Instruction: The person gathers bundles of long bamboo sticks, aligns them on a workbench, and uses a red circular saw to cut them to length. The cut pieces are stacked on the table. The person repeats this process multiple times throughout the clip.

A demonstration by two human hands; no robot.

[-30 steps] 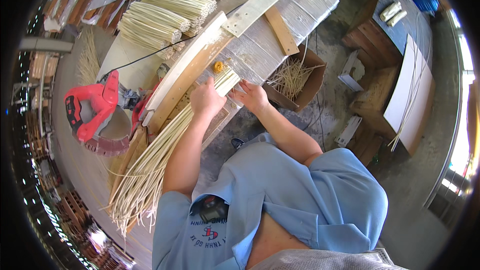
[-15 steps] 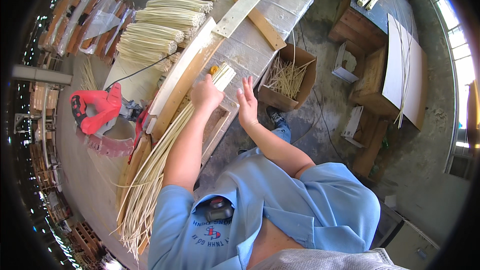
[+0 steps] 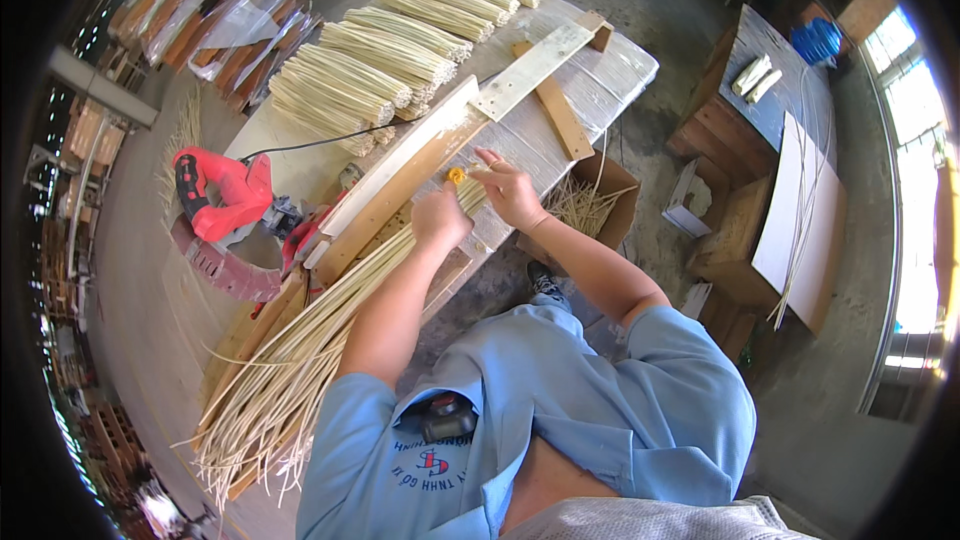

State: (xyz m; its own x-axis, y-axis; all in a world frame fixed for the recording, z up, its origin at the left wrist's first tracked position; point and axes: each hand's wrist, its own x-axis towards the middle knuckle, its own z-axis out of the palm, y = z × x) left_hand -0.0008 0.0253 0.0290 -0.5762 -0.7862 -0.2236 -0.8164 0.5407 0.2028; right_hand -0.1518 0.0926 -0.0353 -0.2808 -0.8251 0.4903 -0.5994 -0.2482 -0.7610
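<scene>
My left hand (image 3: 441, 221) is closed around a bundle of long, thin, pale rattan sticks (image 3: 372, 278). Their loose tails fan out toward the lower left, beside my left arm. At the bundle's far end is my right hand (image 3: 512, 196), its bent fingers on the stick tips and partly hiding them. A small yellow object (image 3: 456, 176), too small to name, sits between the two hands. The bundle lies along a wooden fence (image 3: 392, 202) fixed to the worktable (image 3: 618, 90).
Left of the fence stands a red power saw (image 3: 222, 195) with a black cable. Several cut stick bundles (image 3: 345, 75) lie in a row behind it. A cardboard box of offcuts (image 3: 622, 202) stands right of the table. Farther right is a wooden cabinet (image 3: 745, 125).
My right hand has come left from beside the bundle onto its far end, its fingers bending. My left hand keeps its grip. The whole view has shifted slightly.
</scene>
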